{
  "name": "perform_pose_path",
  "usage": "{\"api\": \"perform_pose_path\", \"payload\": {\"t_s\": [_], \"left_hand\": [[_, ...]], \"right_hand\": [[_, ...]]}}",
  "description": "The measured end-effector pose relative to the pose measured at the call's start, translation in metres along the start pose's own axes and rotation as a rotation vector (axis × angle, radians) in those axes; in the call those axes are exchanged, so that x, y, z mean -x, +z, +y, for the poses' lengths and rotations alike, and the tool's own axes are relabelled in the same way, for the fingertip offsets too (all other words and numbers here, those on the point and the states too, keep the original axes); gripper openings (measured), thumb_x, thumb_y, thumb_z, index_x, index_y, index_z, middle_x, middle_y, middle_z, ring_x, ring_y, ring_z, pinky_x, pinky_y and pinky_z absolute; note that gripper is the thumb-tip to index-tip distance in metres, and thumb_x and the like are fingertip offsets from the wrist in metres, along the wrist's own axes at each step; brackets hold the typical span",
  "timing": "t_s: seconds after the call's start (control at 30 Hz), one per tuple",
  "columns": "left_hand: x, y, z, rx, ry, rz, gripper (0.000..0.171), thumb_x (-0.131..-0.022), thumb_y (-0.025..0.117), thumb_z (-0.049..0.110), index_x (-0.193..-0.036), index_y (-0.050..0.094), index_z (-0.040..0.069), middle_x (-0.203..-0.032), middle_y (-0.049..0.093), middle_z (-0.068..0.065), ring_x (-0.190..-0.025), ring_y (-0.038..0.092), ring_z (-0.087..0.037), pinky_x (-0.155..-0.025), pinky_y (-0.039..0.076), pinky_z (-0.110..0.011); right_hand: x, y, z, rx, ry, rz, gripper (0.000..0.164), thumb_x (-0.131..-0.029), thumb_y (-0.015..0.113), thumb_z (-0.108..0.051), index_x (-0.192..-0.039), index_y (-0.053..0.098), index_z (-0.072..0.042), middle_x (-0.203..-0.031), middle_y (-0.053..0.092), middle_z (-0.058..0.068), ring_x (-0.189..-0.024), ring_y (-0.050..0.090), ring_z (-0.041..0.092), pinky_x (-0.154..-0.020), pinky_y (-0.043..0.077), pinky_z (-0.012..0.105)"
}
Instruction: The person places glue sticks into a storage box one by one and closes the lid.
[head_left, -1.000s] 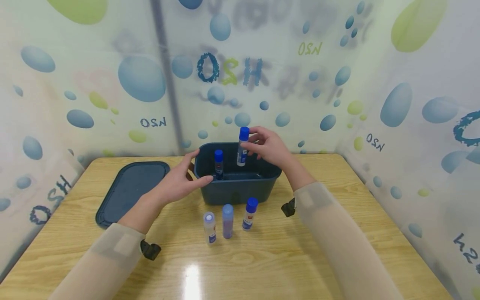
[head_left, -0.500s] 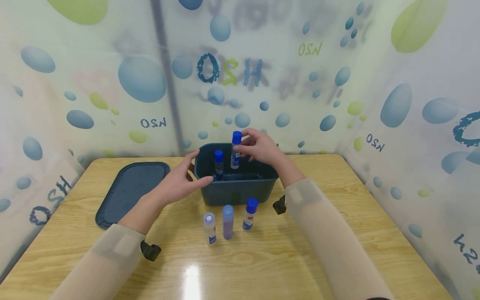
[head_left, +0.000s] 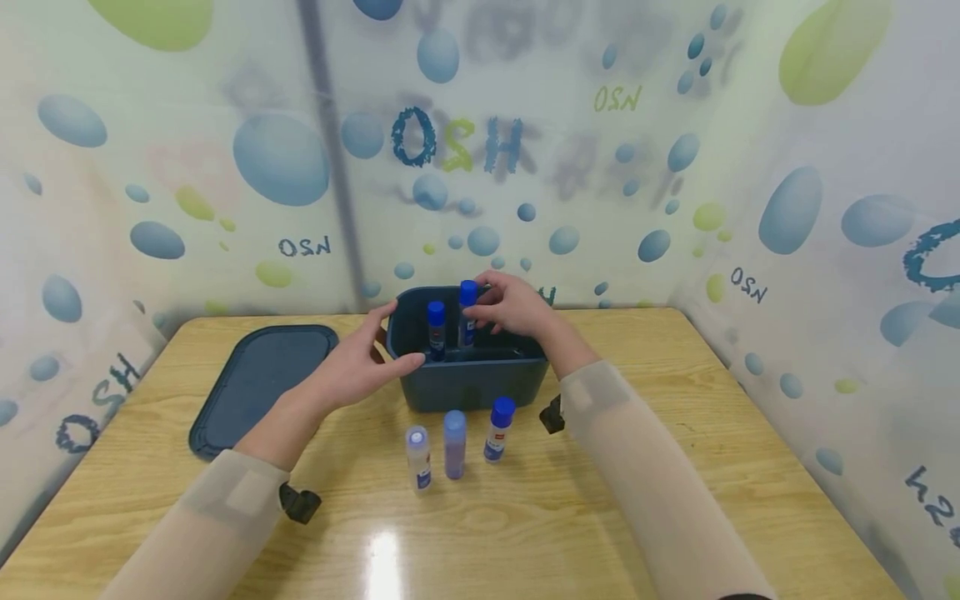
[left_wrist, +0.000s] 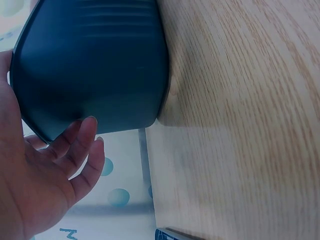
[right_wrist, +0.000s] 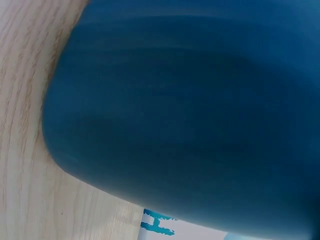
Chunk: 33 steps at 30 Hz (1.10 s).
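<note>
A dark blue-grey plastic bin [head_left: 474, 387] stands at the back middle of the table. My left hand [head_left: 352, 367] holds its left end, thumb at the front rim and fingers round the outside, as the left wrist view shows. Between thumb and fingers, my right hand [head_left: 516, 307] pinches a blue-capped glue stick [head_left: 467, 315], upright and lowered inside the bin. Just left of it, another blue-capped glue stick [head_left: 437, 332] stands in the bin. The right wrist view is filled by the bin's end wall [right_wrist: 175, 110]; neither right fingers nor glue stick show there.
In front of the bin stand three more glue sticks: a clear-capped one [head_left: 418, 458], a pale blue-capped one [head_left: 454, 445] and a blue-capped one [head_left: 498, 430]. A dark lid [head_left: 262, 379] lies at the left. Printed cloth walls [head_left: 615, 225] close off the table's back and sides.
My right hand has moved left and down, lowering the glue stick deeper into the bin beside the other one. The left hand has kept its place at the bin's end.
</note>
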<state>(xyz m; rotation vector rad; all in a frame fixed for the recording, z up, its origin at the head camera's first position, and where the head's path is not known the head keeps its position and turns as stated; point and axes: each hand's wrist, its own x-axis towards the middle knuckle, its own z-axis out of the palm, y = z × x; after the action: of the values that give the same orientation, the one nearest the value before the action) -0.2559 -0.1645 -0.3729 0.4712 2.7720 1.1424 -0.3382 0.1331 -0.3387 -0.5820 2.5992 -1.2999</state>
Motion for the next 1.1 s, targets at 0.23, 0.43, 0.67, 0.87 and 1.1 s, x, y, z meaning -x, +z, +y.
{"api": "perform_pose_path", "payload": {"t_s": [0.23,0.43,0.67,0.87,1.1], "left_hand": [[0.0007,-0.0008,0.0003,0.002,0.002,0.000,0.111,-0.099,0.070,0.070,-0.178,0.010,0.023,-0.139,0.061,-0.019,-0.110,0.067,-0.031,-0.087,0.060,-0.042],[0.0008,-0.0005,-0.0001,0.003,0.001,0.001,0.110,-0.099,0.070,0.070,-0.178,0.009,0.023,-0.140,0.060,-0.020,-0.112,0.066,-0.032,-0.088,0.060,-0.043],[0.0002,-0.0001,-0.0010,0.006,0.003,0.001,0.110,-0.099,0.070,0.070,-0.178,0.009,0.023,-0.140,0.060,-0.020,-0.112,0.066,-0.032,-0.089,0.060,-0.044],[-0.0001,0.0007,-0.0011,0.000,-0.001,0.002,0.111,-0.098,0.070,0.071,-0.178,0.010,0.023,-0.141,0.060,-0.020,-0.113,0.066,-0.032,-0.090,0.060,-0.045],[0.0001,0.0008,-0.0008,0.006,-0.006,0.000,0.111,-0.098,0.070,0.072,-0.178,0.010,0.024,-0.141,0.060,-0.020,-0.113,0.066,-0.032,-0.089,0.060,-0.044]], "right_hand": [[-0.0025,0.0045,0.0026,0.073,0.020,-0.019,0.041,-0.105,0.077,-0.026,-0.142,0.061,-0.016,-0.121,0.081,0.014,-0.097,0.081,0.031,-0.085,0.064,0.056],[-0.0029,0.0057,0.0030,0.119,0.030,-0.046,0.043,-0.105,0.077,-0.027,-0.143,0.061,-0.016,-0.123,0.081,0.013,-0.092,0.081,0.024,-0.080,0.064,0.048],[-0.0020,0.0058,0.0033,0.174,0.001,-0.052,0.033,-0.104,0.079,-0.026,-0.134,0.068,-0.015,-0.121,0.079,0.010,-0.091,0.077,0.025,-0.085,0.062,0.036],[-0.0022,0.0070,0.0044,0.181,0.005,-0.060,0.031,-0.106,0.077,-0.023,-0.133,0.068,-0.013,-0.121,0.079,0.011,-0.087,0.076,0.023,-0.090,0.064,0.038],[-0.0025,0.0075,0.0043,0.177,0.019,-0.057,0.031,-0.106,0.076,-0.023,-0.135,0.068,-0.013,-0.122,0.080,0.011,-0.090,0.078,0.031,-0.091,0.064,0.042]]}}
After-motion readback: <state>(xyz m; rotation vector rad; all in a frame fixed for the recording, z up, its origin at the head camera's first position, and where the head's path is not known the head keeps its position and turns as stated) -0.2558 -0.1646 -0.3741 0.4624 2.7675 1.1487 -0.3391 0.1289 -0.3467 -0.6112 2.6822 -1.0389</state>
